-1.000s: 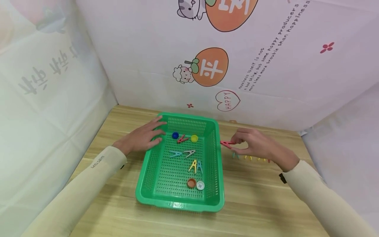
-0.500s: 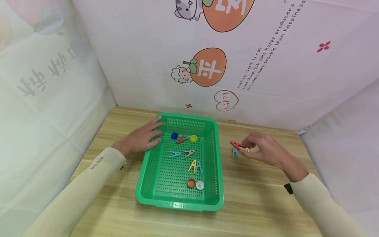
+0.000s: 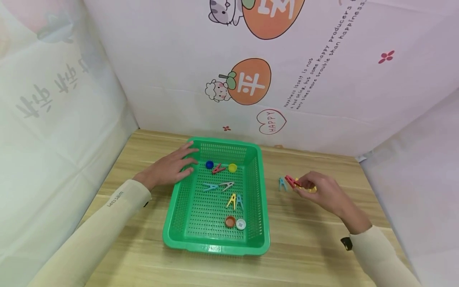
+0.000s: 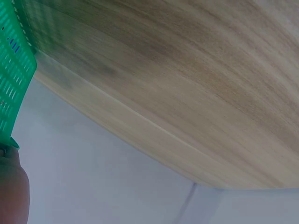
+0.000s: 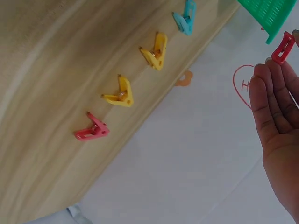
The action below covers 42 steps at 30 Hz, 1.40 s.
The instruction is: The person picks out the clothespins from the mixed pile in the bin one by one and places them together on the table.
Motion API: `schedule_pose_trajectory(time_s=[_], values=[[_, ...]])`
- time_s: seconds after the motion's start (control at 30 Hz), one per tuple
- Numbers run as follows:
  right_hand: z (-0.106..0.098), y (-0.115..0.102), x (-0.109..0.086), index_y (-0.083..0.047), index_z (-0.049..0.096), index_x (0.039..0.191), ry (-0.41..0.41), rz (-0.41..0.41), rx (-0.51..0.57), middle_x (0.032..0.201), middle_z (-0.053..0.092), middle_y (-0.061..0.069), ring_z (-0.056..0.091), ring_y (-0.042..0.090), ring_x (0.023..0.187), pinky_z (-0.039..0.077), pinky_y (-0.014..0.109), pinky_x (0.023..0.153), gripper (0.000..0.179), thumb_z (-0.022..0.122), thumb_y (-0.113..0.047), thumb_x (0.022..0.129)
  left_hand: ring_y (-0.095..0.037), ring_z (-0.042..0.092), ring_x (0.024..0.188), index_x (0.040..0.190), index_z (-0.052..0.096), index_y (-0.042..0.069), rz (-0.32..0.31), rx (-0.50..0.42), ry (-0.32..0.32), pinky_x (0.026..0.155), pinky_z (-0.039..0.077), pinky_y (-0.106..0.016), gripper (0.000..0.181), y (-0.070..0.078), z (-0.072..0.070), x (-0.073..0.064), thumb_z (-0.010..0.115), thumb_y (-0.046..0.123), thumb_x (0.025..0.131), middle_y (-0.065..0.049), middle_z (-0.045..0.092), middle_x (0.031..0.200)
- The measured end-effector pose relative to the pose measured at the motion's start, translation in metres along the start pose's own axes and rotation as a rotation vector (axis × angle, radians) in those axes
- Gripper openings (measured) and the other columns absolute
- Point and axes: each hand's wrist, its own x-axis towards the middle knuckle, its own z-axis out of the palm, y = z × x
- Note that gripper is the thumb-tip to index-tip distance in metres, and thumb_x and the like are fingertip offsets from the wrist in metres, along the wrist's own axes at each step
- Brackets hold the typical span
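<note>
My right hand (image 3: 320, 189) pinches a red clothespin (image 3: 292, 181) between thumb and fingers, above the table to the right of the green basket (image 3: 266, 207). Just left of it lies a blue clothespin (image 3: 283, 183). In the right wrist view, two yellow clothespins (image 5: 157, 51) and a pinkish-red clothespin (image 5: 92, 127) continue the row; in the head view this hand mostly hides them. My left hand (image 3: 166, 167) rests at the basket's left rim, its fingers spread and reaching over the edge.
Inside the basket lie several clothespins, among them a red clothespin (image 3: 218, 169) and a yellow clothespin (image 3: 232, 201). Bottle caps lie there too: a blue cap (image 3: 209, 164), a yellow cap (image 3: 232, 168), a brown cap (image 3: 230, 221) and a white cap (image 3: 241, 224). Cloth-covered walls (image 3: 172, 99) border the wooden table (image 3: 297, 247).
My right hand has moved rightward from the basket's right rim with the red clothespin, over the row on the table. The left hand stays at the left rim.
</note>
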Motion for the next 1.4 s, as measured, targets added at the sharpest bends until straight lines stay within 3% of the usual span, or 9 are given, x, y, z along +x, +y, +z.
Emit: schedule_pose_trajectory(time_s=[0.4, 0.57, 0.67, 0.8, 0.97, 1.07, 1.17, 1.27, 1.4], values=[[0.027, 0.001, -0.015, -0.007, 0.081, 0.098, 0.056, 0.087, 0.000, 0.089, 0.075, -0.001, 0.068, 0.013, 0.080, 0.062, 0.032, 0.070, 0.014, 0.089, -0.018, 0.091, -0.038, 0.008, 0.172, 0.138, 0.071, 0.007, 0.008, 0.013, 0.008, 0.136, 0.025, -0.060, 0.037, -0.003, 0.003, 0.000, 0.056, 0.030, 0.112, -0.015, 0.038, 0.175], [0.037, -0.001, -0.017, -0.005, 0.080, 0.093, 0.123, 0.062, -0.022, 0.083, 0.076, 0.000, 0.070, 0.013, 0.074, 0.062, 0.029, 0.065, 0.016, 0.091, -0.016, 0.088, -0.039, 0.009, 0.171, 0.137, 0.072, 0.006, 0.017, 0.015, 0.015, 0.135, 0.026, -0.061, 0.037, -0.003, 0.003, -0.001, 0.056, 0.030, 0.112, -0.016, 0.039, 0.174], [0.044, -0.003, -0.020, -0.004, 0.080, 0.093, 0.154, 0.069, -0.027, 0.082, 0.076, 0.002, 0.071, 0.014, 0.073, 0.064, 0.036, 0.067, 0.017, 0.092, -0.015, 0.087, -0.039, 0.009, 0.171, 0.137, 0.072, 0.006, 0.017, 0.011, 0.012, 0.135, 0.025, -0.060, 0.037, -0.002, 0.002, -0.001, 0.056, 0.030, 0.113, -0.017, 0.039, 0.174], [0.052, -0.005, -0.024, -0.003, 0.081, 0.097, 0.144, 0.117, -0.004, 0.085, 0.079, 0.004, 0.073, 0.016, 0.074, 0.063, 0.054, 0.083, 0.018, 0.090, -0.017, 0.090, -0.038, 0.009, 0.171, 0.137, 0.072, 0.006, 0.017, 0.011, 0.011, 0.136, 0.024, -0.060, 0.036, -0.001, 0.002, -0.001, 0.057, 0.028, 0.112, -0.017, 0.039, 0.174], [0.062, -0.008, -0.028, -0.002, 0.082, 0.096, 0.153, 0.133, -0.016, 0.084, 0.080, 0.006, 0.074, 0.016, 0.073, 0.065, 0.050, 0.073, 0.018, 0.089, -0.018, 0.091, -0.039, 0.010, 0.171, 0.137, 0.072, 0.006, 0.022, 0.018, 0.017, 0.136, 0.025, -0.060, 0.036, -0.001, 0.001, -0.002, 0.058, 0.028, 0.112, -0.018, 0.040, 0.173], [0.066, -0.008, -0.029, -0.002, 0.081, 0.096, 0.156, 0.150, -0.017, 0.084, 0.080, 0.006, 0.074, 0.017, 0.073, 0.064, 0.054, 0.083, 0.018, 0.089, -0.018, 0.091, -0.039, 0.009, 0.171, 0.137, 0.072, 0.006, 0.019, 0.016, 0.013, 0.136, 0.024, -0.060, 0.036, -0.001, 0.001, -0.002, 0.057, 0.028, 0.112, -0.017, 0.039, 0.174], [0.069, -0.010, -0.030, -0.003, 0.081, 0.096, 0.143, 0.197, -0.010, 0.084, 0.078, 0.005, 0.071, 0.015, 0.074, 0.064, 0.048, 0.082, 0.018, 0.088, -0.019, 0.092, -0.038, 0.008, 0.172, 0.138, 0.072, 0.007, 0.018, 0.012, 0.008, 0.136, 0.024, -0.059, 0.037, -0.001, 0.001, -0.001, 0.056, 0.029, 0.113, -0.016, 0.038, 0.175], [0.071, -0.011, -0.032, -0.004, 0.080, 0.096, 0.135, 0.241, -0.007, 0.084, 0.076, 0.005, 0.067, 0.014, 0.075, 0.060, 0.030, 0.064, 0.019, 0.088, -0.020, 0.093, -0.039, 0.008, 0.171, 0.138, 0.071, 0.006, 0.022, 0.017, 0.012, 0.136, 0.024, -0.060, 0.038, -0.002, 0.002, -0.001, 0.056, 0.030, 0.113, -0.017, 0.038, 0.175], [0.073, -0.012, -0.034, -0.004, 0.079, 0.093, 0.151, 0.253, -0.013, 0.082, 0.073, 0.005, 0.064, 0.014, 0.073, 0.054, 0.023, 0.061, 0.019, 0.088, -0.021, 0.092, -0.040, 0.009, 0.171, 0.137, 0.072, 0.006, 0.025, 0.018, 0.017, 0.136, 0.024, -0.060, 0.037, -0.002, 0.002, 0.000, 0.057, 0.029, 0.112, -0.017, 0.039, 0.174]])
